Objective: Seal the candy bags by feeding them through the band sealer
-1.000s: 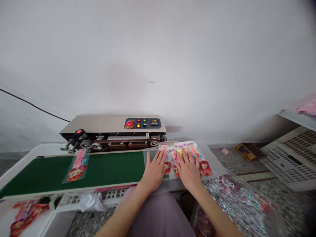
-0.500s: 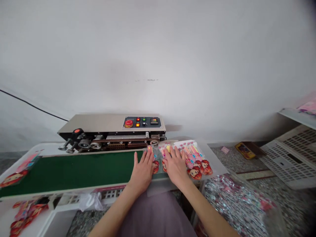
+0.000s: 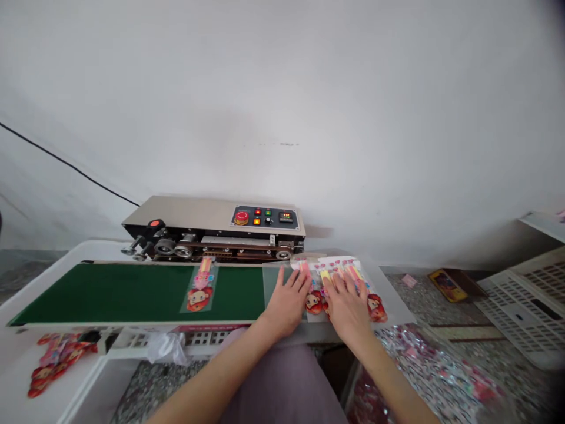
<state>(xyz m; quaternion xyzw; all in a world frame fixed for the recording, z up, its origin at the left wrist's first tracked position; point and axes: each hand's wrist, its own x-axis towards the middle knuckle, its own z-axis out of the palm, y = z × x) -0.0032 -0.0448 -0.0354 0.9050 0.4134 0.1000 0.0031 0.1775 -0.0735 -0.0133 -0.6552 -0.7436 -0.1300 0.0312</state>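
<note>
Palm down, my left hand point(image 3: 286, 303) lies at the right end of the green conveyor belt point(image 3: 141, 294), fingers stretched over a clear packet point(image 3: 313, 302) with a red-haired cartoon head. To its right, my right hand point(image 3: 351, 309) rests flat on a row of similar packets point(image 3: 377, 307), fingers slightly spread, covering part of them. The packets overlap on a clear sheet. Another packet point(image 3: 200, 299) rides alone on the belt, below the rollers of a band sealing machine point(image 3: 198, 218).
A white bin point(image 3: 22, 377) at lower left holds several packets point(image 3: 59, 359). A clear bag of shiny pieces point(image 3: 441, 359) stands at lower right. Beyond are a small open box point(image 3: 450, 285) and a white plastic crate point(image 3: 525, 318). A black cable point(image 3: 66, 168) runs along the wall.
A packet has travelled left from my left hand to mid-belt. The one at the belt's left end is gone from there. Both hands have shifted right, and the view has turned slightly.
</note>
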